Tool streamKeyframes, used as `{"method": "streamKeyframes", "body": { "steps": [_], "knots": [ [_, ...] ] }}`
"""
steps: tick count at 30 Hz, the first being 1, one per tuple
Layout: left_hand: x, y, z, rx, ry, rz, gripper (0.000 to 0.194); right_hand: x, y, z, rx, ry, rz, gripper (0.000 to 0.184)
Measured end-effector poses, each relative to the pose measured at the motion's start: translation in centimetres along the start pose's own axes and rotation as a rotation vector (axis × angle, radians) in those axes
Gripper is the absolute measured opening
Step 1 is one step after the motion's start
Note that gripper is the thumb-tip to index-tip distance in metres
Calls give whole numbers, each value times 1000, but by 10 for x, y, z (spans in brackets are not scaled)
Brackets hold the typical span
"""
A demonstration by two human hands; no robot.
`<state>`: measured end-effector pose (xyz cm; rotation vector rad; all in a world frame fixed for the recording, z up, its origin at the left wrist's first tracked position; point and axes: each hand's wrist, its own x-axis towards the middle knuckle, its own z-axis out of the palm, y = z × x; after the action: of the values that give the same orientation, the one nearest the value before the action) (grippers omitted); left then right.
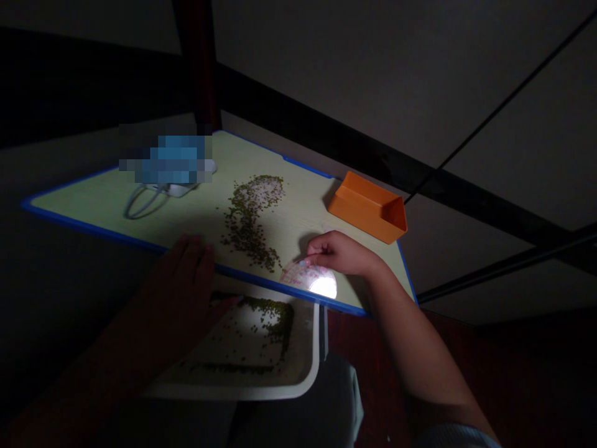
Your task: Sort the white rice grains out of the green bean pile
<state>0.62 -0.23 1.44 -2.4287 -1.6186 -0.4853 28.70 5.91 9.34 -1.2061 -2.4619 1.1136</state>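
My right hand (pixel 339 252) is over the right part of a pale board (pixel 298 214) with a blue rim, its fingers closed in a pinch near the surface. What they hold, if anything, is too small to make out. Just below the fingertips a rounded patch with reddish marks (pixel 298 274) shows, with a bright glare at its lower right. Left of this hand, small green and brown grains (pixel 249 227) lie scattered in a curved band. My left hand (pixel 186 280), in deep shadow, rests at the board's near edge with fingers stretched and thumb apart.
Below the board's near edge is a white tray (pixel 308 379) with more grains inside. An orange open box (pixel 368 208) stands at the board's far right. A white cable (pixel 140 214) and a blurred-out blue item (pixel 172 158) are at the far left. Cabinet panels rise behind.
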Motion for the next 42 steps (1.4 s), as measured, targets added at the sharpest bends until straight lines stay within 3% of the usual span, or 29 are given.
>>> {"method": "streamKeyframes", "body": {
  "steps": [9,17,32,42],
  "knots": [
    [0,-2,2,-49,44,-21,81,-2,3,-2,81,5,25,22],
    [0,-6,5,9,20,19,82,-6,9,-8,85,169,42,24],
    [-2,-3,3,23,37,37,81,-4,1,-6,130,33,69,23],
    [-2,0,1,-33,18,-17,80,-3,5,-7,54,80,82,22]
  ]
}}
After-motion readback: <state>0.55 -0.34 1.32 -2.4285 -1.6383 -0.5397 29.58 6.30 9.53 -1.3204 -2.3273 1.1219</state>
